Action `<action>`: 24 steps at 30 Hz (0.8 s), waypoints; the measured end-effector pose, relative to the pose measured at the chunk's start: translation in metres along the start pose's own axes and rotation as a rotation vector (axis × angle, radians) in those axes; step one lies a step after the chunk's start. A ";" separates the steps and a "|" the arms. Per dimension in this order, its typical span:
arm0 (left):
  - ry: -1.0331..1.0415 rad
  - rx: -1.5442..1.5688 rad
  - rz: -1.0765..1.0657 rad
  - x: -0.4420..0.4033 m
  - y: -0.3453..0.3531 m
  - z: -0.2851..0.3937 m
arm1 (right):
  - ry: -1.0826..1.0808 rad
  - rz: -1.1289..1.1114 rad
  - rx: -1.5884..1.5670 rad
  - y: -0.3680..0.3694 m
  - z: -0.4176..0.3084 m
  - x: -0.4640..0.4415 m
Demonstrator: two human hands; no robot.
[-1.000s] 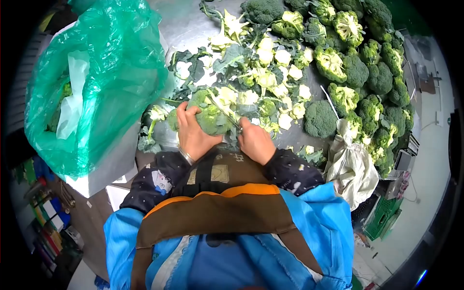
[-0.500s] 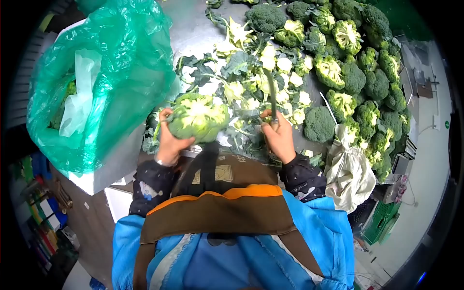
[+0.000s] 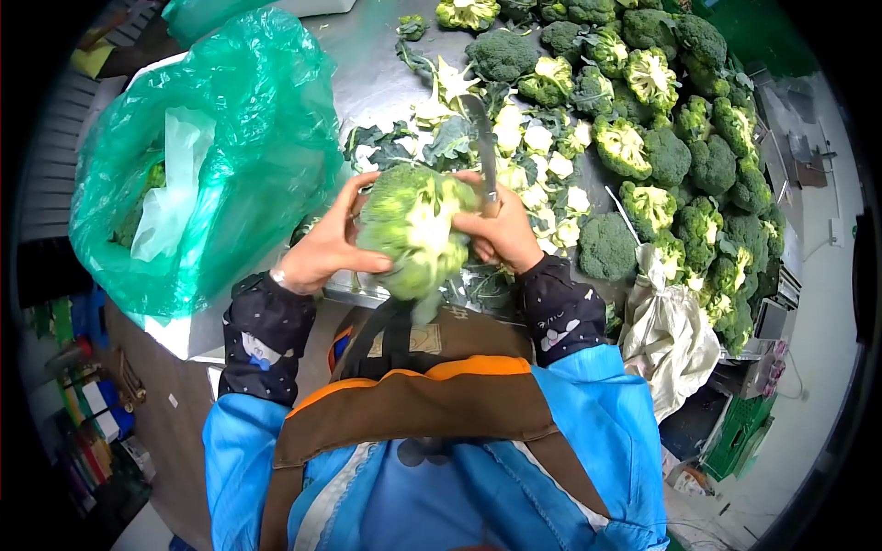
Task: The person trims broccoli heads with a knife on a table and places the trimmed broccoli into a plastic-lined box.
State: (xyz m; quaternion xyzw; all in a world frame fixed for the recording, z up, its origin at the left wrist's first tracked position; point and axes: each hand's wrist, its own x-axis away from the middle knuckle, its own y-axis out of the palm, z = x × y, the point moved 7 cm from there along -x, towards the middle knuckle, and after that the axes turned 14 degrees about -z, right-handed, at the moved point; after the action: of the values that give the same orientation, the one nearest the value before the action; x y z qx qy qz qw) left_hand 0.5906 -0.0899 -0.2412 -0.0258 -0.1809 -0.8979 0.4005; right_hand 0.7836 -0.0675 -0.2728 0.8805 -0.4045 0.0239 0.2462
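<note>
In the head view, my left hand (image 3: 323, 246) is closed on a broccoli head (image 3: 397, 216) from its left side, fingers behind and thumb in front. The broccoli is blurred, its pale stalk side facing right and toward me. My right hand (image 3: 507, 231) grips a knife (image 3: 485, 151) whose dark blade points away from me. The thumb of this hand reaches the broccoli's stalk, while the knife handle is mostly hidden in the fingers. Behind both hands lie cut stalk pieces (image 3: 537, 140) and loose leaves (image 3: 452, 138).
A green plastic bag (image 3: 266, 83) lines a white box (image 3: 179, 335) at the left, with broccoli inside. Many broccoli heads (image 3: 669, 154) are heaped on the right of the metal table (image 3: 372, 78). A pale cloth sack (image 3: 663, 335) hangs at the right front edge.
The broccoli has moved right and turned, its stalk side now facing right. My right hand has moved left with the knife until it meets the broccoli.
</note>
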 end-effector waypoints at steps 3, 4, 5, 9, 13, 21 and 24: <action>-0.085 -0.416 0.133 -0.016 0.000 -0.021 | -0.238 0.216 0.389 -0.022 0.029 -0.007; -0.091 -0.531 0.131 -0.021 0.002 -0.038 | -0.177 0.276 0.550 -0.024 0.039 -0.002; -0.084 -0.493 0.084 -0.024 0.005 -0.065 | -0.145 0.349 0.570 -0.030 0.053 0.000; -0.073 -0.465 0.182 -0.018 0.013 -0.084 | -0.065 0.514 0.743 -0.020 0.048 0.001; -0.082 -0.494 0.307 -0.022 0.006 -0.083 | -0.198 0.365 1.099 -0.007 0.027 0.047; -0.099 -0.711 0.382 -0.030 0.026 -0.067 | 0.371 0.141 1.185 -0.016 0.076 0.094; -0.098 -0.543 0.408 -0.029 0.010 -0.087 | 0.408 0.234 1.250 -0.008 0.086 0.084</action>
State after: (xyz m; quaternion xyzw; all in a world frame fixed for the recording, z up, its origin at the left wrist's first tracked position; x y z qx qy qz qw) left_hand 0.6262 -0.1055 -0.3254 -0.2104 0.0546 -0.8123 0.5412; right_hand 0.8320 -0.1605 -0.3312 0.7858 -0.3527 0.4463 -0.2429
